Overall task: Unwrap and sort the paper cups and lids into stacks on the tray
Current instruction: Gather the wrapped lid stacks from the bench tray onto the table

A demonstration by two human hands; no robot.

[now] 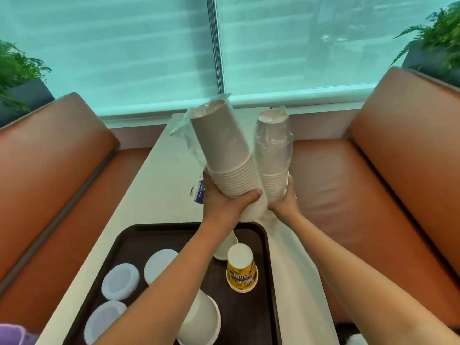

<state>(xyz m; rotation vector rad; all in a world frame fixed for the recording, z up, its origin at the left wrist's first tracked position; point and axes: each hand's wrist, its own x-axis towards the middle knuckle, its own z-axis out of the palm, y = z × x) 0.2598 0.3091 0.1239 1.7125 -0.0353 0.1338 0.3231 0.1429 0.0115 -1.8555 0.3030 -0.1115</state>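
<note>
My left hand [227, 201] grips a tall stack of white paper cups [224, 150], held upside down above the table with a clear plastic wrap [184, 125] hanging loose off its left side. My right hand [286, 200] holds a second, narrower cup stack [272, 155], which is still sheathed in plastic. The two stacks lean together at their lower ends. Below, the dark tray [251, 307] carries three white lids [120, 281], a yellow printed cup [241, 268] upside down, a white cup [225, 247] behind it and a large white cup [201, 319] on its side under my left arm.
The tray sits on a narrow white table [159, 185] between two brown leather benches [361, 185]. A blue-and-white round item [198, 192] lies on the table behind my left hand. A window and potted plants stand beyond. A purple thing [15, 334] shows at the bottom left.
</note>
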